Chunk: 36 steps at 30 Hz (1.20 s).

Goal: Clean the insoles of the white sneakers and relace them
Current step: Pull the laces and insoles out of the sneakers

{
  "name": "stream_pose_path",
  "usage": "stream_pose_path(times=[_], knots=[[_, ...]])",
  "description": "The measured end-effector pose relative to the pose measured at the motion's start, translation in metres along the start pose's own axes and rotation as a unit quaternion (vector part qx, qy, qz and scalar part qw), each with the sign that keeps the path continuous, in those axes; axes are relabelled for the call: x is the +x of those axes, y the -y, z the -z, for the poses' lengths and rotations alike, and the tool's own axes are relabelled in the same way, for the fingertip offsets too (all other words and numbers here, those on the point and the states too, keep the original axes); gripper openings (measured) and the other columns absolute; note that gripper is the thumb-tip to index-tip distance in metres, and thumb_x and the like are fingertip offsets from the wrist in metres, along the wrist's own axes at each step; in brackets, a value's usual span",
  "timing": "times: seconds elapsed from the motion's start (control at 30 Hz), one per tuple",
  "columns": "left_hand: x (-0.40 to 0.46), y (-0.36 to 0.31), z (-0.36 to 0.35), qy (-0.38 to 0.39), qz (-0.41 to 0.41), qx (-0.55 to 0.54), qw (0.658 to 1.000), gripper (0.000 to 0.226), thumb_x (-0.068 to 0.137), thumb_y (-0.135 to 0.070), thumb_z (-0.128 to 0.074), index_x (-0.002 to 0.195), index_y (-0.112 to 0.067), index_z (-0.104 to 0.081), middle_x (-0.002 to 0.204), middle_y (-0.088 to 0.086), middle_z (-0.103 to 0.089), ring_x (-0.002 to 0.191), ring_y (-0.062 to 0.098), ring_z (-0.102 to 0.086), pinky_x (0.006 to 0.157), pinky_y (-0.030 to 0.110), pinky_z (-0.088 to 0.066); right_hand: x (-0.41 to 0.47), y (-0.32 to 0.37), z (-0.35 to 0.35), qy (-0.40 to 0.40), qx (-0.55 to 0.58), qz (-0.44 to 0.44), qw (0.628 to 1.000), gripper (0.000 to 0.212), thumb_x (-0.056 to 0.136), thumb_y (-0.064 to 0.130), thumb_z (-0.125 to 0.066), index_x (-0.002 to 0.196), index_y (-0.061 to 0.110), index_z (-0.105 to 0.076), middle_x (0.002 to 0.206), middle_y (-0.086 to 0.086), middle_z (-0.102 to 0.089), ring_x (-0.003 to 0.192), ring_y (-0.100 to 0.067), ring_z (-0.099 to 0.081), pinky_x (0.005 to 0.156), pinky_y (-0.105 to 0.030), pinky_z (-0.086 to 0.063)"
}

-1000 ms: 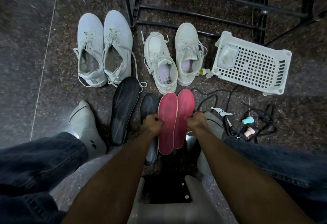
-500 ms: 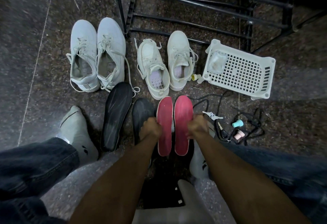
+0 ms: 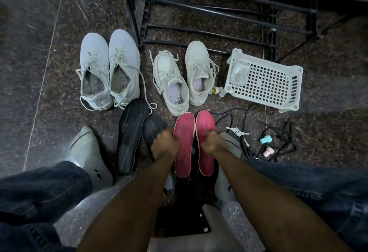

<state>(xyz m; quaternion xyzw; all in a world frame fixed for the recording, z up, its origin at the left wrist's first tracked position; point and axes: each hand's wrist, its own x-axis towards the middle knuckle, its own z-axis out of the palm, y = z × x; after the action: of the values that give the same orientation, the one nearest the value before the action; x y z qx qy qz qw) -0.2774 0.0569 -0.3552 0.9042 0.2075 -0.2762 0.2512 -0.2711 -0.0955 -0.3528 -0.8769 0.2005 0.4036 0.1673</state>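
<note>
Two red insoles lie side by side, toes pointing away from me. My left hand grips the left red insole at its outer edge. My right hand grips the right red insole the same way. Just beyond them stand two white sneakers with loose laces and pale linings showing inside. Two black insoles lie on the floor left of my left hand, the nearer one partly under it.
A second pair of pale grey sneakers stands at the left. A white plastic basket lies at the right under a black metal rack. Keys, black laces and small caps lie right of my hand. My socked feet flank the insoles.
The two red insoles have been drawn a little apart, leaving a gap between them. The camera has tilted, so everything sits lower in view.
</note>
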Motion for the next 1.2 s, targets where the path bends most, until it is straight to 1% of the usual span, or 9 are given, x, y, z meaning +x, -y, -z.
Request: stream_pose_path(times=[0.13, 0.27, 0.33, 0.5, 0.6, 0.8, 0.97, 1.07, 1.2], knots=[[0.011, -0.015, 0.021, -0.086, -0.061, -0.057, 0.993, 0.032, 0.093, -0.025, -0.053, 0.125, -0.021, -0.056, 0.127, 0.006, -0.058, 0.102, 0.036, -0.062, 0.078, 0.040, -0.048, 0.002, 0.009, 0.027, -0.113, 0.071, 0.001, 0.991, 0.029, 0.088, 0.016, -0.058, 0.117, 0.014, -0.061, 0.111, -0.010, -0.064, 0.099, -0.032, -0.064, 0.077, -0.032, -0.049], [0.031, -0.033, 0.038, -0.059, -0.126, -0.018, 0.990, 0.053, 0.095, -0.041, -0.053, 0.144, -0.033, -0.035, 0.140, 0.008, -0.046, 0.110, 0.035, -0.059, 0.080, 0.046, -0.049, 0.012, 0.030, 0.061, -0.244, 0.071, 0.123, 0.959, 0.053, 0.092, 0.022, -0.057, 0.141, 0.024, -0.036, 0.135, -0.010, -0.044, 0.104, -0.036, -0.061, 0.078, -0.043, -0.051], [0.044, -0.037, 0.038, -0.029, -0.117, 0.020, 0.993, 0.052, 0.094, -0.048, -0.052, 0.142, -0.034, -0.038, 0.140, 0.010, -0.045, 0.112, 0.035, -0.058, 0.078, 0.042, -0.046, 0.021, 0.043, 0.077, -0.226, 0.037, 0.145, 0.963, 0.054, 0.095, 0.027, -0.055, 0.144, 0.027, -0.032, 0.136, -0.010, -0.043, 0.105, -0.035, -0.060, 0.077, -0.040, -0.049], [0.060, -0.042, 0.040, -0.023, -0.104, 0.050, 0.993, 0.039, 0.094, -0.046, -0.055, 0.127, -0.026, -0.060, 0.130, 0.009, -0.053, 0.109, 0.036, -0.060, 0.081, 0.039, -0.046, 0.052, 0.060, 0.086, -0.145, -0.033, 0.118, 0.982, 0.038, 0.094, 0.039, -0.057, 0.130, 0.026, -0.054, 0.131, -0.009, -0.051, 0.108, -0.032, -0.059, 0.074, -0.036, -0.046], [0.072, -0.038, 0.052, -0.058, -0.102, 0.039, 0.992, 0.029, 0.097, -0.034, -0.056, 0.122, -0.024, -0.063, 0.130, 0.007, -0.054, 0.107, 0.035, -0.061, 0.082, 0.040, -0.048, 0.058, 0.061, 0.081, -0.177, 0.005, 0.112, 0.978, 0.034, 0.093, 0.039, -0.058, 0.124, 0.026, -0.061, 0.125, -0.011, -0.055, 0.107, -0.035, -0.060, 0.083, -0.042, -0.052], [0.120, -0.034, 0.078, -0.100, -0.133, 0.001, 0.986, 0.023, 0.089, -0.025, -0.066, 0.111, -0.020, -0.069, 0.123, 0.007, -0.058, 0.102, 0.037, -0.063, 0.081, 0.044, -0.052, 0.065, 0.072, 0.079, -0.193, 0.054, 0.132, 0.971, 0.037, 0.089, 0.042, -0.061, 0.122, 0.025, -0.063, 0.122, -0.012, -0.055, 0.108, -0.035, -0.060, 0.084, -0.042, -0.050], [0.115, -0.029, 0.063, -0.112, -0.137, -0.009, 0.984, 0.043, 0.092, -0.025, -0.060, 0.134, -0.025, -0.052, 0.144, 0.002, -0.043, 0.109, 0.038, -0.059, 0.083, 0.048, -0.050, 0.068, 0.057, 0.091, -0.229, 0.081, 0.128, 0.961, 0.043, 0.091, 0.057, -0.050, 0.122, 0.030, -0.062, 0.111, -0.012, -0.068, 0.102, -0.033, -0.062, 0.081, -0.037, -0.048], [0.094, -0.030, 0.043, -0.180, -0.144, -0.098, 0.968, 0.053, 0.091, -0.019, -0.057, 0.141, -0.020, -0.040, 0.144, 0.005, -0.038, 0.111, 0.035, -0.056, 0.076, 0.046, -0.049, 0.073, 0.041, 0.106, -0.316, 0.157, 0.102, 0.930, 0.030, 0.097, 0.042, -0.048, 0.112, 0.022, -0.063, 0.099, -0.013, -0.070, 0.090, -0.031, -0.065, 0.072, -0.032, -0.046], [0.070, -0.026, 0.013, -0.232, -0.092, -0.174, 0.953, 0.033, 0.085, -0.011, -0.059, 0.117, -0.010, -0.054, 0.117, 0.012, -0.050, 0.097, 0.035, -0.058, 0.066, 0.043, -0.049, 0.096, 0.019, 0.139, -0.365, 0.169, 0.007, 0.915, 0.018, 0.095, 0.023, -0.053, 0.107, 0.017, -0.064, 0.110, -0.013, -0.065, 0.097, -0.035, -0.064, 0.077, -0.037, -0.050]])
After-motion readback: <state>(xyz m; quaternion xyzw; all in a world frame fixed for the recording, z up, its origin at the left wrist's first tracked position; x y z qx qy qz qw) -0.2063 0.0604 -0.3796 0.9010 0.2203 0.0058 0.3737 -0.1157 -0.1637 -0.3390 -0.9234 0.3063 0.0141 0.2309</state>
